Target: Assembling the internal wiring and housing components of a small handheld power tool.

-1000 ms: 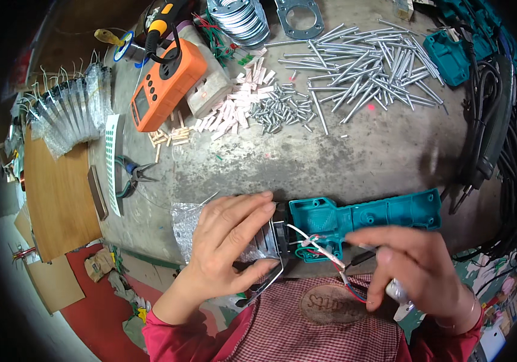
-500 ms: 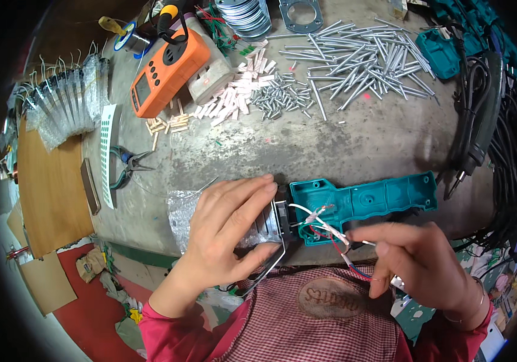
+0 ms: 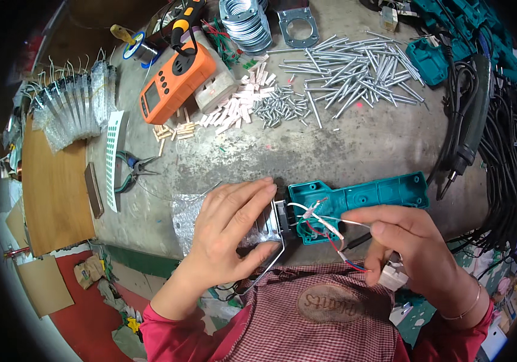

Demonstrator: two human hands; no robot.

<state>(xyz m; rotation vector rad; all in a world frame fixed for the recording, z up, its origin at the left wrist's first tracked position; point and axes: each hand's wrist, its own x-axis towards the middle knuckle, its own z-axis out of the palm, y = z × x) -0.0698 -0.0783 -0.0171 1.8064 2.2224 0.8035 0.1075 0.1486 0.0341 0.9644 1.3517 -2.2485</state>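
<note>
My left hand (image 3: 234, 223) lies closed over a part in clear bubble wrap (image 3: 187, 214), its fingertips at the metal flange on the part's right end. A teal plastic housing half (image 3: 385, 192), hollow side up, lies just right of the flange. White wires (image 3: 329, 225) and thin red and blue wires run from the flange across the housing. Between thumb and forefinger, my right hand (image 3: 412, 241) pinches a thin white wire (image 3: 355, 222). A white block (image 3: 393, 276) sits under its curled lower fingers, and a black sleeve (image 3: 358, 242) shows beside them.
Beyond the hands lie long metal screws (image 3: 355, 72), short screws (image 3: 281, 108), pale sleeves (image 3: 231, 114) and an orange meter (image 3: 177, 81). Pliers (image 3: 134, 171) lie at left, near several wrapped parts (image 3: 74, 105). At right are a black corded tool (image 3: 468, 142) and coiled black cables (image 3: 506, 175).
My right hand has turned a little, and the white wire now stretches to its fingertips. More of the white block shows. The left hand keeps its hold; the whole view has shifted slightly.
</note>
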